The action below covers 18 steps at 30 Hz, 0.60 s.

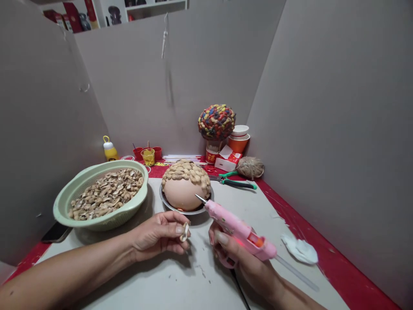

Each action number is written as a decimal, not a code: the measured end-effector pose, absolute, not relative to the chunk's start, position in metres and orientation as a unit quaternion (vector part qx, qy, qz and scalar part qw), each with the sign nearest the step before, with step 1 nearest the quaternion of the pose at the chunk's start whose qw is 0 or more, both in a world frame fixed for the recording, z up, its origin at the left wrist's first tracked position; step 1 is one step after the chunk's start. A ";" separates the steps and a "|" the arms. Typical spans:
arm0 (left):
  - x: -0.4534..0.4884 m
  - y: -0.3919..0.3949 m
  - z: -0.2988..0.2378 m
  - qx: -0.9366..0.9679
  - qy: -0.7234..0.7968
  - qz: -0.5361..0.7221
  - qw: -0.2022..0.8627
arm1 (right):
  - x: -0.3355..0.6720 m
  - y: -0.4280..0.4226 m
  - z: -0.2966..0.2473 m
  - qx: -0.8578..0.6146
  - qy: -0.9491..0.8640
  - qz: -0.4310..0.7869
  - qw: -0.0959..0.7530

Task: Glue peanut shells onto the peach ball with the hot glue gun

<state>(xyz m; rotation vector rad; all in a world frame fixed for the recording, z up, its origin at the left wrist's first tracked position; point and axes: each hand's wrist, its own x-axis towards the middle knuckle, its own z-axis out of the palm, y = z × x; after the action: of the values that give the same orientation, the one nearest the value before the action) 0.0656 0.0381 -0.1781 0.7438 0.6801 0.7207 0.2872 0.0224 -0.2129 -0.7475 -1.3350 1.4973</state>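
Watching remotely, I see a green basket [121,218] of peanut shells [108,193] on the desk [155,286] at the left of the frame. At lower centre, the left hand [158,236] pinches a single shell [185,232]. Just above it, mid-frame, a ball [180,193] partly covered in peanuts [185,168] sits in a metal bowl [167,207]. Right of that, the right hand [243,260] grips a pink glue gun [230,220]. Farther right lies a crumpled white tissue [300,249].

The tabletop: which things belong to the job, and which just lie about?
Seemingly the job:
pink glue gun, right hand
pale peanut shell, left hand
round peach form, partly shell covered, in grey metal bowl
pale green basket of brown shells

Probably just lying about:
crumpled white scrap
green and black pliers
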 end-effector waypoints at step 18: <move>0.064 0.033 -0.208 0.313 0.281 0.275 0.864 | 0.288 0.026 -0.237 -0.336 -0.604 0.590 0.417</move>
<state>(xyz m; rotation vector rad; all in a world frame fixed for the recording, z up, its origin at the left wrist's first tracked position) 0.0644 0.0331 -0.2082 0.6561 0.5894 0.5773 0.2878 0.0264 -0.2371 -0.8438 -1.5149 1.4816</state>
